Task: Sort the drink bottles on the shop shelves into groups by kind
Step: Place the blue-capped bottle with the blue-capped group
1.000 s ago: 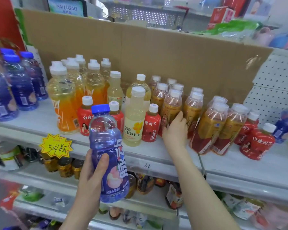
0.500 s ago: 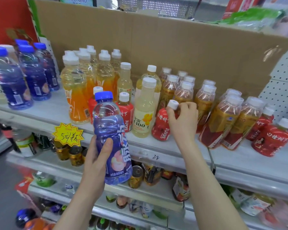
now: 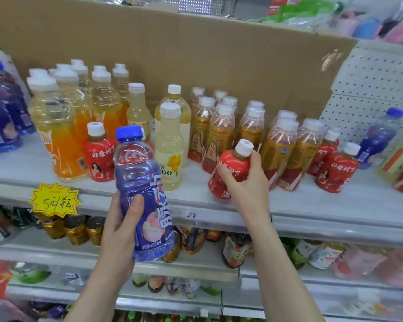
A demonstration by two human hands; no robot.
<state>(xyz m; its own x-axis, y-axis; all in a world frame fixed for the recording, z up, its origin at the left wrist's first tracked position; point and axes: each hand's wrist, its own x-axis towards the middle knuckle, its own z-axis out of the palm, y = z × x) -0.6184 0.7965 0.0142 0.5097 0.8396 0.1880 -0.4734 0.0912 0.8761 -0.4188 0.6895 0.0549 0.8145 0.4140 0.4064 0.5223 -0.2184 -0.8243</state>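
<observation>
My left hand (image 3: 120, 231) grips a blue-capped purple sports-drink bottle (image 3: 140, 182) upright in front of the top shelf (image 3: 196, 205). My right hand (image 3: 247, 184) grips a small red juice bottle (image 3: 230, 168) with a white cap, tilted and lifted near the shelf's front edge. On the shelf stand orange drink bottles (image 3: 63, 126), pale yellow bottles (image 3: 169, 147), brown tea bottles (image 3: 221, 133), another small red bottle (image 3: 99, 154) at the left, two red ones (image 3: 336, 170) at the right, and purple bottles (image 3: 2, 117) at the far left.
A cardboard sheet (image 3: 219, 54) backs the shelf. A yellow price tag (image 3: 54, 201) hangs on the front edge. One purple bottle (image 3: 379, 135) stands at the far right by the pegboard (image 3: 370, 89). Lower shelves hold cans (image 3: 76, 228) and small bottles.
My right hand reached among the tea bottles, took hold of the small red juice bottle and drew it forward and right, tilting it. My left hand kept holding the purple bottle.
</observation>
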